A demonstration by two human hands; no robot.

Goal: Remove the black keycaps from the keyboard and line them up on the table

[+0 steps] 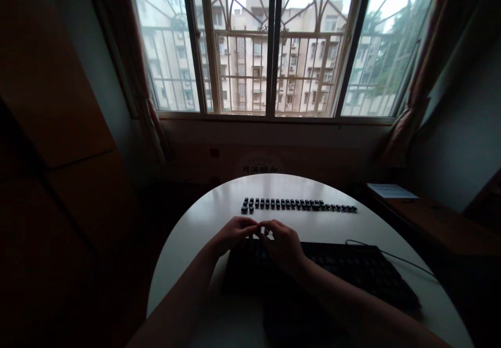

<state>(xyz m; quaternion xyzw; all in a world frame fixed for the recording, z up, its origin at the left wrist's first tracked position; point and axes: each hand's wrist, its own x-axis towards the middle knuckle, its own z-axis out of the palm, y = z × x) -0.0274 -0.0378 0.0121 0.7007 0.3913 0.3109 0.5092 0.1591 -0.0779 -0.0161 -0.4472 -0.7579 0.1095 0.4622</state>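
Note:
My left hand [234, 229] and my right hand [285, 242] meet at the fingertips over the upper left edge of a black keyboard [354, 265]. Both are closed in a pinch. Whatever lies between the fingers is too small and dark to make out. Just beyond the hands, black keycaps [286, 203] stand in a long row, with a couple more in a short second row at its left end. My right forearm crosses above the keyboard and hides part of its keys.
All this lies on a round white table [183, 256]. The keyboard's cable [407, 266] runs off to the right. At the right stands a low wooden surface [426, 217] with a paper sheet [392, 191]. Behind the table is a barred window [270, 76] between tied curtains [151, 123].

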